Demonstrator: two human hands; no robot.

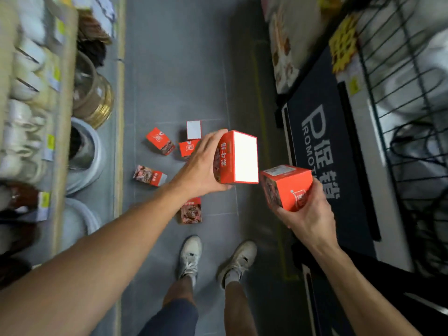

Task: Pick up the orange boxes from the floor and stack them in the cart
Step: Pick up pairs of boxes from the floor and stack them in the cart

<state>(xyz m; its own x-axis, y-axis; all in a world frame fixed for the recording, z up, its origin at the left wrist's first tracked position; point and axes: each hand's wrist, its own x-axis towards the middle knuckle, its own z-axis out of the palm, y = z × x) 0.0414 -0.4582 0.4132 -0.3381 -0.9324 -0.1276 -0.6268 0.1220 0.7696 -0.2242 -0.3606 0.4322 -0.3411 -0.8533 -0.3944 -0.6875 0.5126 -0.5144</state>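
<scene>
Five orange boxes (160,141) are littering the aisle floor (174,76) ahead. Shelving (60,112) (left) and cart (409,132) (right) are hemming it.

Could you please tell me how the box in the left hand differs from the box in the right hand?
The left box turns a plain white face to the camera; the right box shows orange sides and a small label. The left hand grips its box from the side; the right hand holds its box from below. The left box is held higher in the picture. Both are orange with a food picture.
</scene>
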